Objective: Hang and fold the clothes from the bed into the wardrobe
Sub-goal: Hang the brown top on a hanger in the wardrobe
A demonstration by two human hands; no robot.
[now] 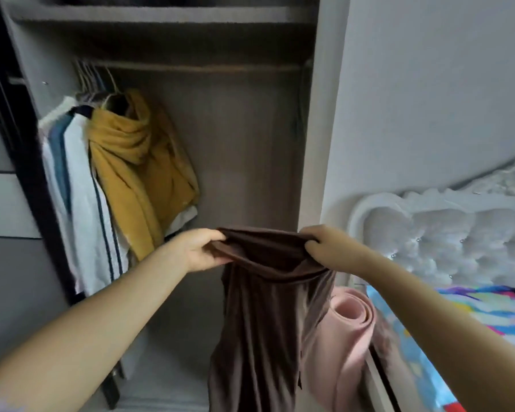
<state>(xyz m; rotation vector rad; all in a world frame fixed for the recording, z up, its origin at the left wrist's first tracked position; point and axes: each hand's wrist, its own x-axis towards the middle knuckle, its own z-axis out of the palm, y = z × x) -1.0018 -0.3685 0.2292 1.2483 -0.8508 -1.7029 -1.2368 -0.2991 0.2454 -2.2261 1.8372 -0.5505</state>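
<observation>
Both bare forearms reach forward, and the left hand (198, 249) and right hand (321, 246) each pinch one end of the brown garment (265, 307) at its top edge, stretching it between them while the rest hangs straight down. It hangs before the open wardrobe (235, 144), right of a mustard garment (140, 162) and striped white clothes (81, 203) on the rail. A rolled pink mat (351, 322) stands beside the bed (473, 316), bottom right.

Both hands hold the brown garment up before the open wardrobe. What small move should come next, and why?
Probably reach the left hand to a hanger: the brown garment hangs bare from both hands, right hand included, and the rail has free space.
</observation>
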